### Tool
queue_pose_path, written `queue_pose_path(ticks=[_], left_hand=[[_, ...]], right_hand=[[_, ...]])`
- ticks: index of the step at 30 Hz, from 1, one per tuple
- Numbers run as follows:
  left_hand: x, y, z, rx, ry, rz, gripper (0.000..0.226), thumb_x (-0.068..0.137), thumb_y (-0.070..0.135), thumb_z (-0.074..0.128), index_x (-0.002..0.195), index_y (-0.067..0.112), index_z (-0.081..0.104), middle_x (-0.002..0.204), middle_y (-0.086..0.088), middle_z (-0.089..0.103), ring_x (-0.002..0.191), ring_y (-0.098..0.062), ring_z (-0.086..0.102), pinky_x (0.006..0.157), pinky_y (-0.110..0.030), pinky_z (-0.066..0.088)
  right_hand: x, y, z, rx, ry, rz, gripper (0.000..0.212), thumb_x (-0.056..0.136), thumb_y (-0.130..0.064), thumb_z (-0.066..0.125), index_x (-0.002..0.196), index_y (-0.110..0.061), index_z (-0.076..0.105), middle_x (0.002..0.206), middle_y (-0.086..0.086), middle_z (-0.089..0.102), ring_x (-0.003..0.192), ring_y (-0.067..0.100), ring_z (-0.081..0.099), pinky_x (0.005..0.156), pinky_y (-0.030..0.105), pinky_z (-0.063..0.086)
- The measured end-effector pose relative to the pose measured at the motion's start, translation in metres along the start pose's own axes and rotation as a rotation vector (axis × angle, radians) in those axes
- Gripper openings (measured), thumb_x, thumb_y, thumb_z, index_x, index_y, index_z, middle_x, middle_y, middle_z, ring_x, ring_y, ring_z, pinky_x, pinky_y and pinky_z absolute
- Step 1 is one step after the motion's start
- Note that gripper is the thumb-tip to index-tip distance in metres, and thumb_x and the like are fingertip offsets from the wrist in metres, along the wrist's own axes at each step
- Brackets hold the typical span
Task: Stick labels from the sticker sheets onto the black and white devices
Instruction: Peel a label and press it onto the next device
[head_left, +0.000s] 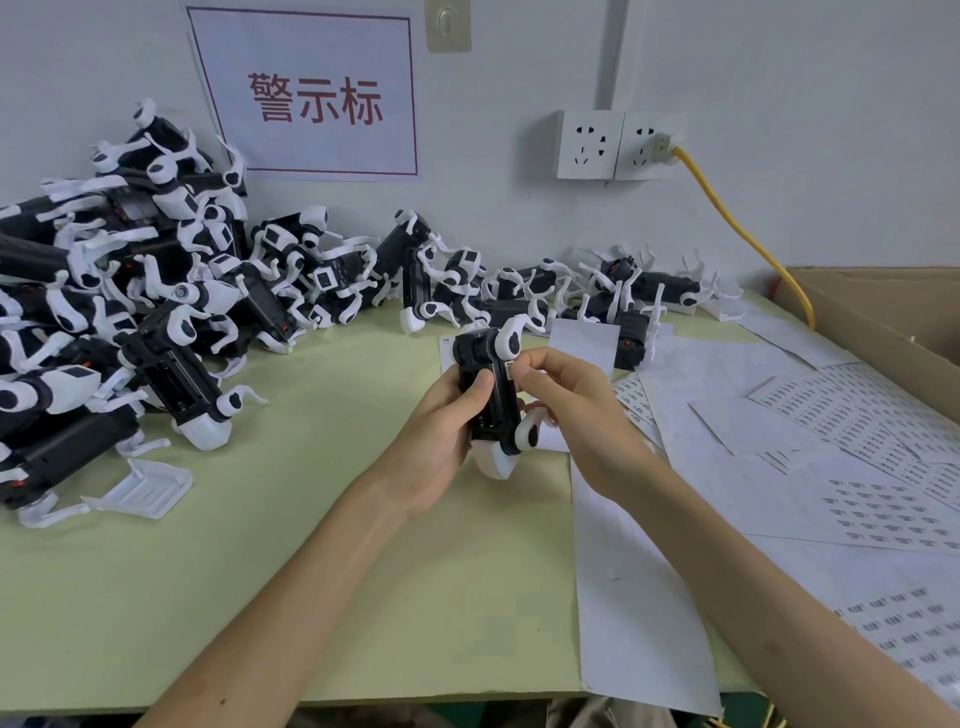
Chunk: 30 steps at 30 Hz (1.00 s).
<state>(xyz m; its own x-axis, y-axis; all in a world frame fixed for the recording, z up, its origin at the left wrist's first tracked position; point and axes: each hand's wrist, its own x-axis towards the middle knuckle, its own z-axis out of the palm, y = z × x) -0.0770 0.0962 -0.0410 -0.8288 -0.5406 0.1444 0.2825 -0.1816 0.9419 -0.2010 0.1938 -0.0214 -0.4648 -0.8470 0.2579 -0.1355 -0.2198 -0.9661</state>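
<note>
— Any writing that can be read?

— One piece: the white paper sign with a red border (306, 96) on the wall carries three red characters, 警示标. The white sticker sheets printed with rows of small dark labels (857, 415) lie spread on the right of the pale green tabletop (311, 571), but their print is too small to make out.

— Where is the device being labelled?

— The black and white plastic device with white curved legs (493, 395) is held upright above the table's middle, between both hands.

— And the hands?

— The left hand (441, 431) grasps the device's black body from the left, thumb lying across its front. The right hand (566, 395) has thumb and forefinger pinched on a small white label (511, 370) at the device's upper right edge; the label's print is unreadable.

— The other devices?

— A heap of matching black and white devices (130, 291) runs along the wall from the left to behind the hands. A yellow cable (737, 228) is plugged into the white wall sockets (618, 144), and a brown cardboard box (883, 306) stands at the right.
</note>
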Motion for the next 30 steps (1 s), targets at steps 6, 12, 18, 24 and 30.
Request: queue_pose_path(ticks=[6,12,18,24,30], left_hand=[[0.0001,0.001,0.0012,0.001,0.016,0.001,0.05,0.098,0.031,0.049,0.139,0.003,0.052,0.122,-0.009,0.07,0.116,-0.021,0.066,0.103,-0.036,0.051],[-0.0006,0.0011,0.0017,0.015,0.003,0.002,0.048,0.097,0.032,0.049,0.138,0.008,0.053,0.119,-0.005,0.072,0.113,-0.018,0.067,0.098,-0.032,0.054],[-0.0003,0.0005,0.0018,0.007,0.008,0.006,0.051,0.096,0.032,0.05,0.14,0.007,0.052,0.124,-0.009,0.069,0.117,-0.022,0.066,0.103,-0.037,0.052],[-0.0001,-0.0012,0.0014,0.015,0.016,0.007,0.05,0.097,0.031,0.049,0.141,0.006,0.051,0.126,-0.012,0.068,0.117,-0.023,0.065,0.106,-0.04,0.05],[0.0004,-0.0029,0.0012,0.037,0.027,0.014,0.051,0.095,0.033,0.051,0.139,0.006,0.052,0.123,-0.011,0.068,0.114,-0.022,0.065,0.105,-0.038,0.051]], right_hand=[[0.0001,0.0006,-0.0008,0.03,-0.037,0.003,0.02,0.103,-0.01,0.057,0.084,-0.013,0.064,0.08,-0.006,0.063,0.058,0.002,0.053,0.056,0.01,0.04],[-0.0007,0.0001,0.0005,0.028,-0.017,0.012,0.021,0.102,-0.011,0.058,0.083,-0.015,0.064,0.081,-0.003,0.064,0.061,0.004,0.055,0.056,0.01,0.04],[-0.001,0.0005,0.0016,0.028,-0.002,0.012,0.021,0.103,-0.011,0.058,0.083,-0.016,0.064,0.077,-0.01,0.064,0.059,0.004,0.055,0.056,0.011,0.04],[-0.0015,0.0017,0.0024,0.032,0.016,0.006,0.021,0.102,-0.012,0.06,0.082,-0.016,0.065,0.075,-0.01,0.064,0.056,0.003,0.056,0.054,0.011,0.041],[-0.0002,0.0051,0.0028,0.019,0.039,-0.004,0.019,0.1,-0.011,0.061,0.082,-0.016,0.066,0.074,-0.012,0.066,0.058,0.005,0.056,0.059,0.013,0.045]])
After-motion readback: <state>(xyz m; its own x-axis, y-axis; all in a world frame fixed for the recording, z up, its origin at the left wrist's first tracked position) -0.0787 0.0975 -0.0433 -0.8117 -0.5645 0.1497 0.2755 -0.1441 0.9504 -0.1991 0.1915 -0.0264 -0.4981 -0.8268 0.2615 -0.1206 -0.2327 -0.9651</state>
